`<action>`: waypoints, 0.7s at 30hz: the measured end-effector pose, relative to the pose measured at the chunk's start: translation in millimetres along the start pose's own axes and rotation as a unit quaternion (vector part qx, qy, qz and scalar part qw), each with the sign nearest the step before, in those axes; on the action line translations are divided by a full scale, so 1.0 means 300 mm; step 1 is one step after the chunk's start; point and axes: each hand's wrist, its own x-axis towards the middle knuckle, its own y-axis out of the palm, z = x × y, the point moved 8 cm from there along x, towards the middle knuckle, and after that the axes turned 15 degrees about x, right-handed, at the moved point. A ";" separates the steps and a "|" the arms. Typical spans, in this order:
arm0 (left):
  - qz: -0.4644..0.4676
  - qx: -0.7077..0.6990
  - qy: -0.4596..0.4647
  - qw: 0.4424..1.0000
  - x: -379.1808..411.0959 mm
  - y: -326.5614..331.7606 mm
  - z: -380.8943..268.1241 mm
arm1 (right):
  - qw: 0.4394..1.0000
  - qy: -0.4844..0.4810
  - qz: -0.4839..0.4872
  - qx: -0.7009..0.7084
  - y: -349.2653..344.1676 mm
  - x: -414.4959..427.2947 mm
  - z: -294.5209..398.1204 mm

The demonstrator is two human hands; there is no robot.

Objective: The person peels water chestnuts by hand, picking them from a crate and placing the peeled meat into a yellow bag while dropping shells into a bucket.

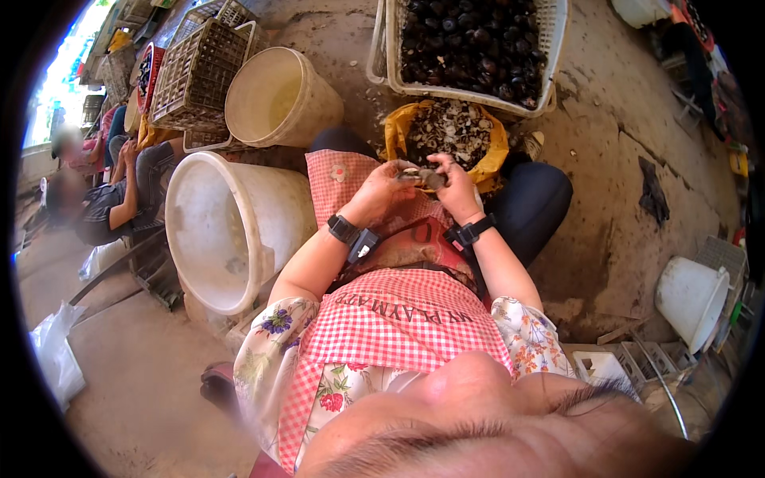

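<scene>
My left hand point(385, 188) and my right hand point(459, 190) meet over my lap, fingertips close together. Pinched in my right hand is a small, dirty grey-brown piece point(431, 178); what it is cannot be made out. My left fingers close on a small pale-and-dark item point(410, 174), mostly hidden by the fingers. Just beyond both hands, an orange-yellow plastic bag point(397, 126) stands open, full of pale and dark scraps point(451, 134). Past it is a white plastic crate point(466, 95) heaped with dark, rounded, shiny pieces point(472, 45).
On my left lie a large white plastic tub point(281, 197) and a cream bucket point(323, 104), with stacked lattice crates point(200, 74) behind. Two people point(113, 203) sit farther left. To the right are a dark cloth or glove point(652, 191) on the floor and a white bucket point(687, 299).
</scene>
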 end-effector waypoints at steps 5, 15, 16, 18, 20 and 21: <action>-0.022 -0.003 -0.012 1.000 -0.033 0.048 -0.055 | 0.987 0.126 -0.101 -0.001 -0.152 -0.010 -0.244; -0.006 0.048 0.041 0.998 -0.004 0.028 -0.027 | 0.988 0.117 -0.097 -0.004 -0.133 0.007 -0.218; -0.009 0.046 0.040 0.998 -0.015 0.022 -0.026 | 0.994 0.084 -0.062 0.025 -0.090 0.005 -0.157; -0.031 0.032 0.042 0.998 -0.032 0.008 -0.037 | 0.999 -0.013 -0.011 0.044 -0.005 0.000 0.020; -0.022 0.012 0.019 1.000 -0.034 0.019 -0.029 | 1.000 -0.015 0.002 -0.019 0.001 0.009 0.054; -0.011 -0.007 -0.002 1.000 -0.036 0.029 -0.023 | 0.999 -0.015 -0.014 -0.030 -0.027 0.021 0.021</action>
